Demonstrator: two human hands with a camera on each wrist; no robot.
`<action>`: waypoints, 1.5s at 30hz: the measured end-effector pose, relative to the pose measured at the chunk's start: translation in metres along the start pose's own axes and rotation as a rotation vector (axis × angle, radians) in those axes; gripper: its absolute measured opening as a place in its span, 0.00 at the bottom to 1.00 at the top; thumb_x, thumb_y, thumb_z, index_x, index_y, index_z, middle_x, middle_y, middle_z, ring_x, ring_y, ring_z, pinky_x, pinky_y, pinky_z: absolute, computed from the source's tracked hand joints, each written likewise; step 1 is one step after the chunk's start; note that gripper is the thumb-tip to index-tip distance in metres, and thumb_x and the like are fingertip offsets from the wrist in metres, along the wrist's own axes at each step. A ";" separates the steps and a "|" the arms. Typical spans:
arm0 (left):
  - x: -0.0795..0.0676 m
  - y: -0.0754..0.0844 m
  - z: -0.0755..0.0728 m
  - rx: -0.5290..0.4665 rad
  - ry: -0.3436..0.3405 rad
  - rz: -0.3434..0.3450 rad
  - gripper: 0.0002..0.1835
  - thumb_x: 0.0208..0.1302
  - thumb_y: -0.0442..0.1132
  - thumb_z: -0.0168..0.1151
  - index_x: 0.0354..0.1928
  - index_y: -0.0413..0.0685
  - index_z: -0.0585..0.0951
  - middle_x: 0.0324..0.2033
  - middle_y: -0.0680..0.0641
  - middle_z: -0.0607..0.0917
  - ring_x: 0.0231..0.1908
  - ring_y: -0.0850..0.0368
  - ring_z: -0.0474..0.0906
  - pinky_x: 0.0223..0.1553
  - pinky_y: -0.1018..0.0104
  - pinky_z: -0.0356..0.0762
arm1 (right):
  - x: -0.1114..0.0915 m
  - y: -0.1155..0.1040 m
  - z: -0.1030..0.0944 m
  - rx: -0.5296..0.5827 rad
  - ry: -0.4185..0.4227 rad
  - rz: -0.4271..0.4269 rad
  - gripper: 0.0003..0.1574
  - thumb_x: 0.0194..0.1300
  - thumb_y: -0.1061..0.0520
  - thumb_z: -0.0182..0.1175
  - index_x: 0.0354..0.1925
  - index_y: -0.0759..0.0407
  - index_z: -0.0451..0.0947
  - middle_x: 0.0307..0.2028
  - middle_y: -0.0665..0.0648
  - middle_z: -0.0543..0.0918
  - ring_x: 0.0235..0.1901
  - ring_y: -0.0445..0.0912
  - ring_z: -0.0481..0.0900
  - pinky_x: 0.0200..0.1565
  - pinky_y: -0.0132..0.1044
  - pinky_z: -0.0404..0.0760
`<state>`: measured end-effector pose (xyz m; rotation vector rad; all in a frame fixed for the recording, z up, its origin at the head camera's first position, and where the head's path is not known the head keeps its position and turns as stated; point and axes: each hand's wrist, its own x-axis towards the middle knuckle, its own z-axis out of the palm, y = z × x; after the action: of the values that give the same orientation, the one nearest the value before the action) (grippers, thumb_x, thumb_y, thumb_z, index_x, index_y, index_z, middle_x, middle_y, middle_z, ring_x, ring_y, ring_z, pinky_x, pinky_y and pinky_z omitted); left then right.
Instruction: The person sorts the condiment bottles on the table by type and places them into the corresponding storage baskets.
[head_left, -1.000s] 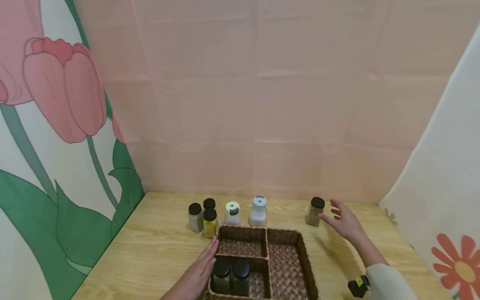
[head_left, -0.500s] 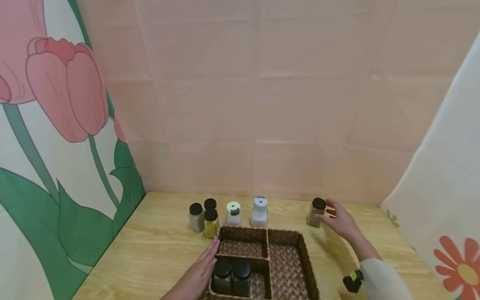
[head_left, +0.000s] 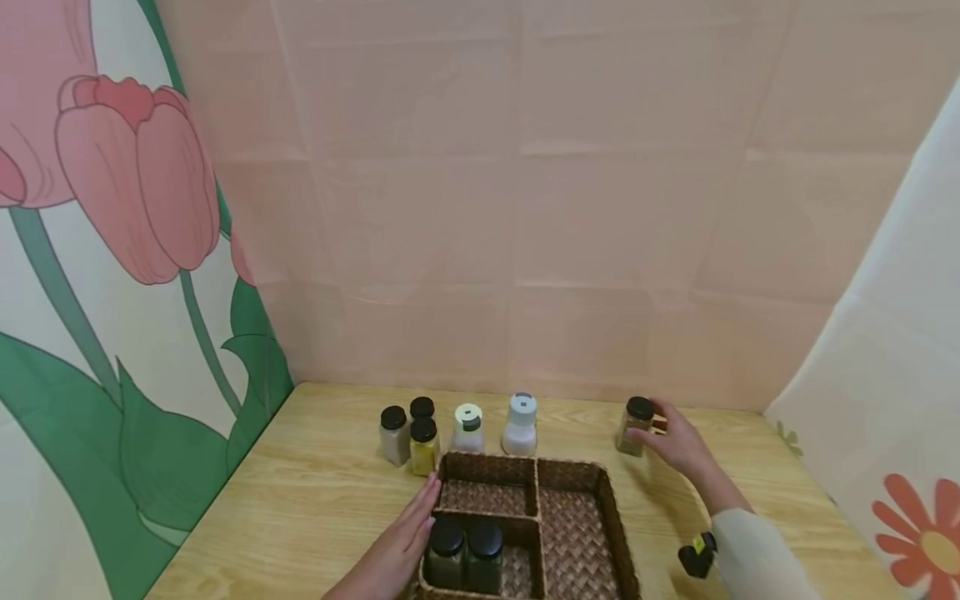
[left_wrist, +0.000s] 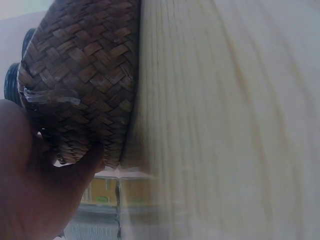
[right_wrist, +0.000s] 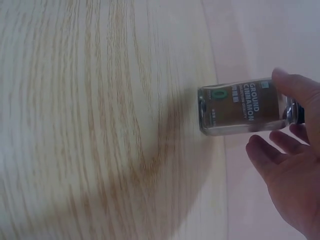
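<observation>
At the right rear of the table, a glass jar [head_left: 632, 432] with a black lid stands upright, labelled ground cinnamon in the right wrist view. My right hand [head_left: 678, 442] holds it near the lid, thumb across the front and fingers curling to the other side; the lower fingertips [right_wrist: 254, 143] stick out below it. My left hand [head_left: 390, 550] lies flat along the left side of a brown woven tray [head_left: 536, 492] with divided compartments, fingers straight against the wall. Two dark jars [head_left: 484, 557] with black lids stand in its front left compartment.
Behind the tray stand a yellow jar [head_left: 424, 450] and two more black-lidded jars, with a grey one [head_left: 394, 437] at the left. Beside them are a bottle with a pale green cap [head_left: 468, 417] and a white bottle [head_left: 521, 425]. A peach cloth backdrop [head_left: 517, 250] rises behind the table.
My right hand has moved left onto the cinnamon jar, its thumb and fingers closing around it. The jar has stayed in place; my left hand still rests against the tray.
</observation>
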<state>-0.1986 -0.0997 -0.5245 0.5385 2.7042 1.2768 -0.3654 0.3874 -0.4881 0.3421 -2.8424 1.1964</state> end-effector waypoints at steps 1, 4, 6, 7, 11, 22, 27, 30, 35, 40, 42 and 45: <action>0.000 0.000 0.000 0.004 0.002 0.004 0.34 0.82 0.58 0.33 0.81 0.50 0.51 0.81 0.50 0.46 0.78 0.44 0.47 0.72 0.36 0.51 | 0.003 -0.003 0.004 -0.030 0.005 0.022 0.59 0.72 0.39 0.61 0.79 0.67 0.42 0.74 0.78 0.54 0.64 0.75 0.66 0.53 0.63 0.80; -0.001 0.001 0.000 0.011 0.009 0.020 0.34 0.82 0.57 0.32 0.81 0.49 0.51 0.81 0.49 0.46 0.78 0.44 0.47 0.72 0.36 0.51 | 0.006 -0.005 0.010 -0.037 0.026 0.033 0.55 0.72 0.44 0.62 0.78 0.69 0.44 0.73 0.79 0.55 0.64 0.76 0.65 0.53 0.65 0.79; -0.001 0.001 0.000 0.015 0.011 0.027 0.34 0.82 0.57 0.32 0.81 0.49 0.52 0.81 0.49 0.46 0.78 0.43 0.47 0.71 0.36 0.51 | 0.010 -0.001 0.012 -0.050 0.027 0.060 0.55 0.71 0.44 0.64 0.77 0.69 0.46 0.72 0.80 0.57 0.64 0.78 0.65 0.53 0.66 0.79; -0.001 0.001 0.000 0.016 0.012 0.029 0.34 0.82 0.57 0.32 0.81 0.49 0.52 0.81 0.49 0.46 0.78 0.43 0.47 0.71 0.36 0.51 | 0.009 -0.001 0.012 -0.035 0.026 0.055 0.55 0.71 0.43 0.64 0.77 0.68 0.48 0.72 0.79 0.57 0.65 0.77 0.65 0.54 0.65 0.79; -0.001 0.002 0.000 0.012 0.014 0.026 0.33 0.82 0.57 0.33 0.81 0.49 0.52 0.81 0.49 0.47 0.78 0.44 0.48 0.71 0.36 0.52 | 0.010 0.001 0.012 -0.031 0.034 0.054 0.52 0.71 0.45 0.65 0.76 0.69 0.51 0.70 0.79 0.60 0.65 0.76 0.65 0.55 0.66 0.78; -0.002 0.002 -0.001 0.014 0.019 0.036 0.33 0.83 0.57 0.33 0.81 0.49 0.51 0.81 0.47 0.47 0.78 0.43 0.49 0.71 0.36 0.53 | 0.011 0.002 0.014 -0.106 0.043 0.055 0.48 0.73 0.46 0.63 0.74 0.73 0.55 0.66 0.81 0.66 0.63 0.76 0.66 0.57 0.69 0.74; -0.002 0.001 -0.001 0.011 0.023 0.044 0.33 0.83 0.56 0.33 0.81 0.49 0.51 0.81 0.47 0.46 0.78 0.44 0.48 0.72 0.37 0.52 | 0.011 0.001 0.012 -0.101 0.021 0.094 0.47 0.73 0.44 0.62 0.74 0.71 0.56 0.66 0.81 0.66 0.64 0.76 0.65 0.57 0.70 0.72; -0.003 0.001 0.000 0.007 0.028 0.044 0.33 0.83 0.56 0.33 0.81 0.49 0.51 0.81 0.48 0.46 0.78 0.44 0.48 0.72 0.37 0.52 | 0.011 0.002 0.011 -0.083 0.014 0.122 0.48 0.73 0.42 0.61 0.73 0.71 0.56 0.65 0.81 0.67 0.63 0.76 0.65 0.55 0.70 0.73; -0.002 0.002 0.000 0.009 0.027 0.041 0.33 0.83 0.56 0.33 0.81 0.49 0.51 0.81 0.47 0.47 0.78 0.44 0.48 0.72 0.36 0.51 | 0.010 0.003 0.009 -0.068 0.034 0.137 0.48 0.71 0.39 0.62 0.70 0.71 0.59 0.63 0.80 0.70 0.62 0.75 0.67 0.53 0.67 0.74; -0.002 0.002 0.000 0.011 0.024 0.033 0.33 0.83 0.56 0.33 0.81 0.49 0.51 0.81 0.47 0.47 0.78 0.43 0.48 0.71 0.35 0.51 | 0.006 -0.002 0.009 -0.050 0.050 0.140 0.51 0.71 0.37 0.61 0.71 0.72 0.57 0.65 0.80 0.68 0.63 0.75 0.66 0.56 0.68 0.74; -0.001 0.002 0.000 0.009 0.021 0.027 0.33 0.83 0.56 0.33 0.81 0.49 0.51 0.81 0.47 0.47 0.78 0.43 0.48 0.71 0.35 0.51 | 0.005 -0.005 0.009 -0.045 0.057 0.140 0.52 0.71 0.36 0.61 0.72 0.72 0.56 0.66 0.80 0.67 0.64 0.75 0.65 0.56 0.68 0.74; -0.001 0.000 0.000 0.006 0.014 0.009 0.33 0.82 0.57 0.33 0.81 0.51 0.51 0.81 0.49 0.47 0.78 0.44 0.48 0.72 0.36 0.51 | 0.003 -0.009 0.009 -0.035 0.074 0.131 0.53 0.70 0.35 0.61 0.72 0.72 0.56 0.65 0.79 0.68 0.64 0.74 0.66 0.56 0.67 0.74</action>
<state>-0.1978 -0.0996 -0.5245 0.5451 2.7205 1.2798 -0.3655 0.3747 -0.4874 0.1095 -2.8563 1.1522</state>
